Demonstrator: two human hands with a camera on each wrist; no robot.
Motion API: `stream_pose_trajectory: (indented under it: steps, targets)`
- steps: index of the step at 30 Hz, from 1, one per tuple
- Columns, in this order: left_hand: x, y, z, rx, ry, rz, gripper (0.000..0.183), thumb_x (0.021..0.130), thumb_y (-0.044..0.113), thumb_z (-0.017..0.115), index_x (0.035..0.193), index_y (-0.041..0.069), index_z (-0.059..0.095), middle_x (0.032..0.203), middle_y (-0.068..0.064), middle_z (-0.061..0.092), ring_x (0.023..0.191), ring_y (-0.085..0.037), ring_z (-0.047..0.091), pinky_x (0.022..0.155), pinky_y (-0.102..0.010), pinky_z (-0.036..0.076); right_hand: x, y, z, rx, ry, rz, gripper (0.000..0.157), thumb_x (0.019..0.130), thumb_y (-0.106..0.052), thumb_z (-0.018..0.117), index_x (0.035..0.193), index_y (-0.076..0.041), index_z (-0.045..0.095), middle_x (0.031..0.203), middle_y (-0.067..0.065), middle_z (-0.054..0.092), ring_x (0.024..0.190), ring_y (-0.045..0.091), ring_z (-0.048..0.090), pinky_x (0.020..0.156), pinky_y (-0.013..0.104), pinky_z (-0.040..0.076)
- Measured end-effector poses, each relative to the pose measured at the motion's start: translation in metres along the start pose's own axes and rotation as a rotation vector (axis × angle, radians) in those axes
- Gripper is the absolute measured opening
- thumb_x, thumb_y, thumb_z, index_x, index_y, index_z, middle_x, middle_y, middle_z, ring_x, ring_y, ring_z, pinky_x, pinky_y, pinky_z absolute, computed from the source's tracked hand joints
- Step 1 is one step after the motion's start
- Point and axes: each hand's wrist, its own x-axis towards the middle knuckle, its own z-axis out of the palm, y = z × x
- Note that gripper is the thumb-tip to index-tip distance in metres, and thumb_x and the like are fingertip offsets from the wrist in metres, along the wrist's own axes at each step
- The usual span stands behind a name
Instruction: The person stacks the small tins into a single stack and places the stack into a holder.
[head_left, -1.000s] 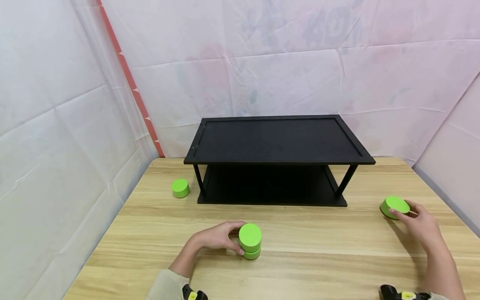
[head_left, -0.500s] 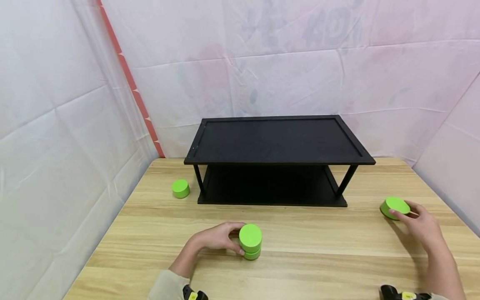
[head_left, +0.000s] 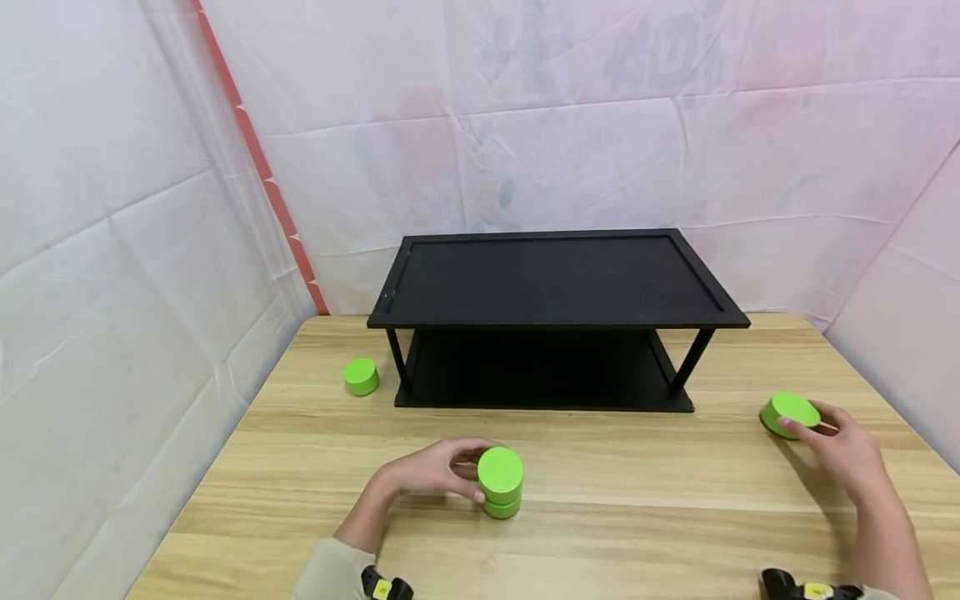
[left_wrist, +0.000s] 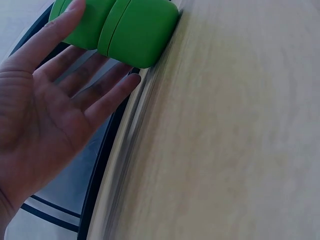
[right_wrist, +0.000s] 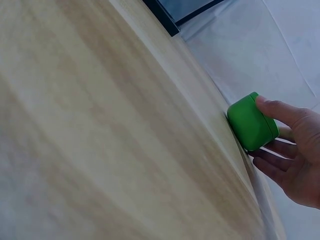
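Note:
Two small green round boxes stand stacked on the table before me, the upper box (head_left: 500, 469) covering most of the lower box (head_left: 502, 508). My left hand (head_left: 442, 468) is around the stack's left side, fingers spread and thumb by the upper box. In the left wrist view, the left palm (left_wrist: 45, 115) is open, with a gap between it and the boxes. At the far right, my right hand (head_left: 843, 446) pinches another green round box (head_left: 791, 412) between thumb and fingers. The right wrist view shows this box (right_wrist: 252, 122) tilted, with a lid seam near the thumb.
A black two-tier shelf (head_left: 555, 279) stands at the back of the wooden table (head_left: 600, 533). Left of it sits another green round box (head_left: 362, 377). White cloth walls (head_left: 135, 250) enclose the table's back and sides.
My left hand's fingers have loosened, the thumb and fingers shifting slightly up and away from the stack. The stack stays where it was. My right hand and its box have not moved.

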Motion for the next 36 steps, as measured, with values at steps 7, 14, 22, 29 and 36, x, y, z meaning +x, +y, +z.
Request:
stream_pose_trajectory:
  steps: [7, 14, 22, 29, 36]
  targets:
    - [0.0, 0.002, 0.0, -0.041, 0.001, -0.016, 0.058, 0.08, -0.005, 0.068, 0.132, -0.002, 0.043, 0.126, -0.009, 0.05, 0.114, -0.015, 0.049, 0.093, -0.029, 0.042, -0.002, -0.004, -0.001, 0.001, 0.003, -0.006, 0.08, 0.092, -0.041, 0.052, 0.139, 0.012, 0.015, 0.129, 0.043, 0.026, 0.112, 0.061, 0.027, 0.09, 0.068, 0.021]
    - [0.001, 0.001, 0.0, -0.048, -0.004, -0.01, 0.059, 0.08, -0.005, 0.068, 0.133, -0.002, 0.042, 0.127, -0.01, 0.049, 0.114, -0.016, 0.049, 0.093, -0.03, 0.041, -0.005, -0.008, -0.005, -0.001, -0.007, 0.005, 0.081, 0.092, -0.042, 0.052, 0.14, 0.011, 0.014, 0.129, 0.043, 0.026, 0.114, 0.062, 0.023, 0.088, 0.07, 0.02]
    - [0.001, -0.001, 0.0, -0.048, -0.001, -0.004, 0.058, 0.08, -0.005, 0.068, 0.132, -0.002, 0.042, 0.126, -0.01, 0.049, 0.115, -0.016, 0.048, 0.094, -0.03, 0.041, -0.01, -0.017, -0.011, -0.033, -0.005, -0.028, 0.079, 0.092, -0.039, 0.053, 0.139, 0.012, 0.016, 0.127, 0.044, 0.028, 0.11, 0.061, 0.03, 0.079, 0.066, 0.032]
    - [0.0, -0.001, -0.001, -0.012, 0.028, 0.003, 0.059, 0.08, -0.004, 0.068, 0.132, -0.002, 0.042, 0.125, -0.009, 0.05, 0.114, -0.015, 0.049, 0.093, -0.029, 0.042, -0.015, -0.025, -0.015, -0.053, 0.006, -0.064, 0.077, 0.093, -0.037, 0.053, 0.138, 0.013, 0.016, 0.126, 0.044, 0.029, 0.109, 0.059, 0.033, 0.075, 0.064, 0.037]
    - [-0.001, -0.001, -0.001, -0.019, 0.037, 0.021, 0.057, 0.08, -0.003, 0.069, 0.131, -0.003, 0.044, 0.124, -0.011, 0.052, 0.113, -0.016, 0.05, 0.092, -0.029, 0.043, -0.017, -0.03, -0.018, -0.041, 0.038, -0.108, 0.077, 0.09, -0.035, 0.059, 0.14, 0.009, 0.02, 0.129, 0.041, 0.032, 0.081, -0.019, 0.037, 0.066, 0.02, 0.046]
